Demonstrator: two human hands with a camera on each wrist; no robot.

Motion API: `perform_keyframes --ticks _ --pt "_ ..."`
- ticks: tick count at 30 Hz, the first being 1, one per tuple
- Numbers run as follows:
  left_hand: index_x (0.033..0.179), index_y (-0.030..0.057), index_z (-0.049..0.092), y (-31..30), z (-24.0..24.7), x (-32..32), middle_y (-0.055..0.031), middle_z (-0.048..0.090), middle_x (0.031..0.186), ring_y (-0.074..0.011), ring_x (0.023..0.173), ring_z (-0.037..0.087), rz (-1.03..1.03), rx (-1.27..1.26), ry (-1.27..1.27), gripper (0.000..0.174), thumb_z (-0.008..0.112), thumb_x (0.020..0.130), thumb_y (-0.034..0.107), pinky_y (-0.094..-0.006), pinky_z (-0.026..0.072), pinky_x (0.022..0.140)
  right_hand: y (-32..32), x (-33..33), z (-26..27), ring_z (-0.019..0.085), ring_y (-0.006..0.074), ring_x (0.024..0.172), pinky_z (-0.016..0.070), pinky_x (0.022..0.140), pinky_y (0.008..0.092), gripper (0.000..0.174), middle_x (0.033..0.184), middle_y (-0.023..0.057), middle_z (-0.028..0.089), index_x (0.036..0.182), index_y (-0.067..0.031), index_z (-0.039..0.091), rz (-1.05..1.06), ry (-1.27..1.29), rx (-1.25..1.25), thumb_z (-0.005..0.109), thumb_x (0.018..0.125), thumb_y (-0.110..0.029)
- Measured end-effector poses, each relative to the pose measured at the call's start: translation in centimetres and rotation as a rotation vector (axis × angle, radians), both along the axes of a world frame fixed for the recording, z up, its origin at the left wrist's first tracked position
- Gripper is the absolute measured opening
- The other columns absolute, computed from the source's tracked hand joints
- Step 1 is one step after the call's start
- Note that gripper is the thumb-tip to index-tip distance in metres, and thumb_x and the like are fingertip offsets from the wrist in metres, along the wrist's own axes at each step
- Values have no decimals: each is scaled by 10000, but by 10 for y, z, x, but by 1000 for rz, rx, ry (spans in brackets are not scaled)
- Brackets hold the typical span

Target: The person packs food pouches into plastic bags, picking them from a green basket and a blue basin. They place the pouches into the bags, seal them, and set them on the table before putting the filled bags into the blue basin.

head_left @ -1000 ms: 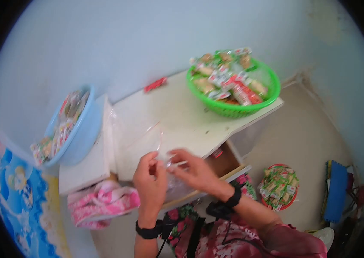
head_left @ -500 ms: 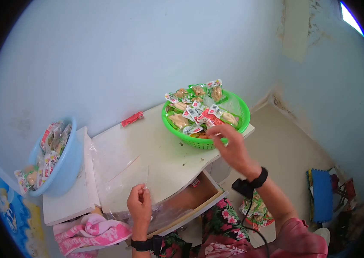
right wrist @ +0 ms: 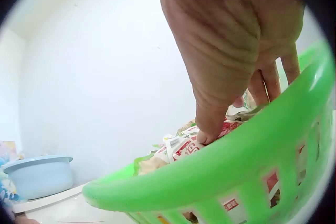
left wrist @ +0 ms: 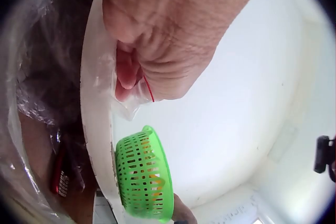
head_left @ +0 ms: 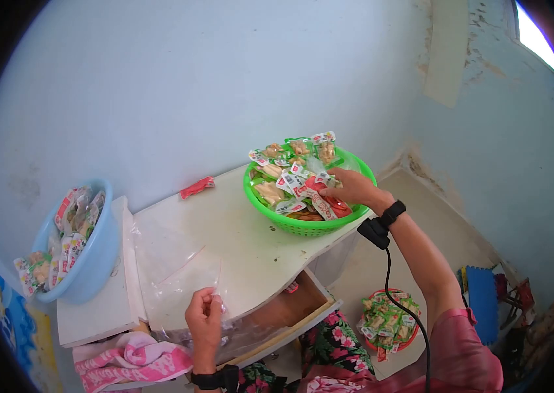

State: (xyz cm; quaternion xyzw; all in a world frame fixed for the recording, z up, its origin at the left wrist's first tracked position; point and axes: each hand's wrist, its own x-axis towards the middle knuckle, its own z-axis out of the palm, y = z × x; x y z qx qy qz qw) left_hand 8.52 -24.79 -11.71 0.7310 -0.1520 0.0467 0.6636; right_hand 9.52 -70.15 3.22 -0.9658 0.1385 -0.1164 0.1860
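Observation:
My left hand (head_left: pixel 204 322) pinches the edge of a clear plastic zip bag (left wrist: pixel 132 104) at the desk's front edge; a thin red line runs along the bag's mouth. At the green basket (head_left: pixel 303 228), my right hand (head_left: pixel 357 188) reaches over the rim and grips a red-and-white snack packet (head_left: pixel 323 205) among other sealed packets. Its thumb lies on the packet in the right wrist view, while the longer fingers go down behind the rim, their tips hidden.
A red packet (head_left: pixel 197 187) lies by the wall on the white desk (head_left: pixel 224 219). Left stands a blue basin (head_left: pixel 96 268) of packets. Below are an open drawer (head_left: pixel 290 313) with clear plastic, a pink towel (head_left: pixel 136 357) and a red-rimmed basket (head_left: pixel 414 334) on the floor.
My right hand has left the bag beside my left hand and moved right into the green basket. The red-and-white packet there has turned. My left hand keeps its pinch on the bag.

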Motion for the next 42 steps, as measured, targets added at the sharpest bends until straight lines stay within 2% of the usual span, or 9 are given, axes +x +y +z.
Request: perform_keyframes --ticks 9,15,18,20,22,27,30,36,42 --pt "1173 -23 641 0 3 -1 -12 640 835 -73 697 588 15 45 -20 181 651 997 20 -238 501 638 -31 4 -15 716 364 1003 560 848 453 444 1090 203 753 1213 -25 717 178 -55 84 722 910 -349" --pt "1167 -29 640 -1 3 -1 -19 647 844 -74 696 591 19 24 5 179 656 998 30 -239 516 651 -19 4 -13 703 382 952 552 814 507 279 1012 187 744 1157 -52 722 8 -168 -280 627 922 -169" --pt "1152 -26 658 -1 7 -3 -15 655 838 -72 717 606 26 -3 -6 165 655 1003 43 -243 510 658 4 -2 10 696 403 965 556 834 503 248 1037 206 730 1146 -62 724 -167 -325 -178 652 939 -179" --pt "1151 -26 661 -2 8 -2 -14 650 835 -72 724 609 16 16 13 165 658 1004 49 -241 512 656 14 -7 15 685 388 1020 554 860 485 202 1115 172 732 1124 -91 740 -8 -695 -93 694 929 -111" --pt "1149 -25 664 0 8 0 -15 649 834 -72 728 611 28 36 36 165 663 1004 54 -241 514 647 50 -23 45 667 344 1069 550 869 458 275 1186 111 731 1085 -131 768 394 -916 -206 717 859 17" --pt "1127 -18 673 -7 13 2 -35 674 840 -74 709 612 58 16 102 150 672 1002 64 -249 518 623 148 -74 47 661 280 1046 551 864 402 333 1161 37 721 961 -126 780 533 -805 -352 705 740 111" --pt "1093 -17 682 -11 17 1 -43 686 822 -80 692 616 64 67 75 127 675 1003 73 -257 523 623 160 -72 -9 702 288 981 564 861 355 383 1158 70 724 1006 -116 781 694 -616 215 670 744 140" --pt "1043 -13 684 -13 36 -17 -62 687 780 -104 661 623 100 188 -44 101 679 999 77 -272 516 621 179 -72 -85 694 247 1166 540 997 339 364 1268 147 726 1133 -16 746 888 -501 1020 626 825 137" --pt "1037 -11 678 -12 82 -34 -38 684 893 -87 746 629 163 364 -219 69 648 1017 48 -258 526 647 191 -79 -101 689 228 1165 533 1017 341 345 1265 153 725 1121 -14 756 957 -422 1152 656 821 124"
